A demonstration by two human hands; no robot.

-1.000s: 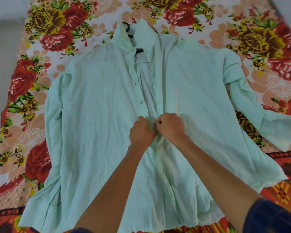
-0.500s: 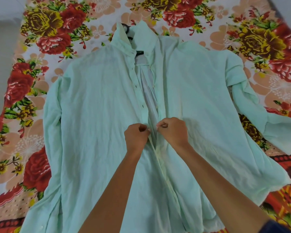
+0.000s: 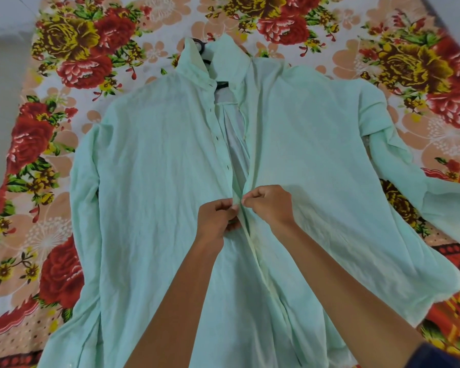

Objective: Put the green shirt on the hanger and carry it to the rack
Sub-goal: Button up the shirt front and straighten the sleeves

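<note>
done: green shirt (image 3: 149,181) flat on floral bedsheet (image 3: 72,62), black hanger (image 3: 222,84) inside collar | now: left hand (image 3: 217,221), right hand (image 3: 270,205) pinch placket edges — buttoning, upper front open | left: carry to rack — unseen

Two bare forearms, no watch/rings seen. Right arm: edge of dark navy sleeve (image 3: 436,358) at near right corner. Left arm bare throughout.
</note>
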